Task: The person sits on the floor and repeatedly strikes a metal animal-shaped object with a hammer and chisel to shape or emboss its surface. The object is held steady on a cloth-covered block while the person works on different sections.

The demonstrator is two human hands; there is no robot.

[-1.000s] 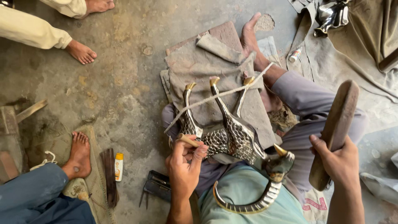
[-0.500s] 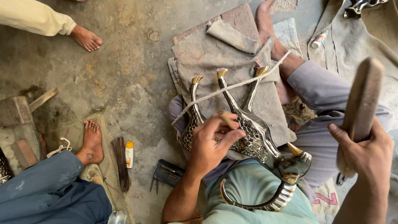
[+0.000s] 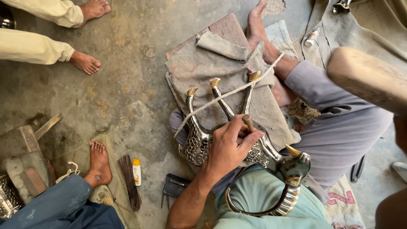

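Metal animal figure under left hand, fingers pinching punch; right-hand fingers hidden.

Single head view, looking steeply down, close over lap and floor.

We see a rough concrete floor with stains. Top left, two bare feet in cream trouser legs. Bottom left, another bare foot under a blue trouser leg, resting on a worn mat. Just beside it a dark flat wooden piece and a small white tube with a yellow cap. Near those, a small dark metal clamp-like tool. Top right, a small white tube with a red cap lies on a grey cloth. Left edge, a brick block with a wood strip.
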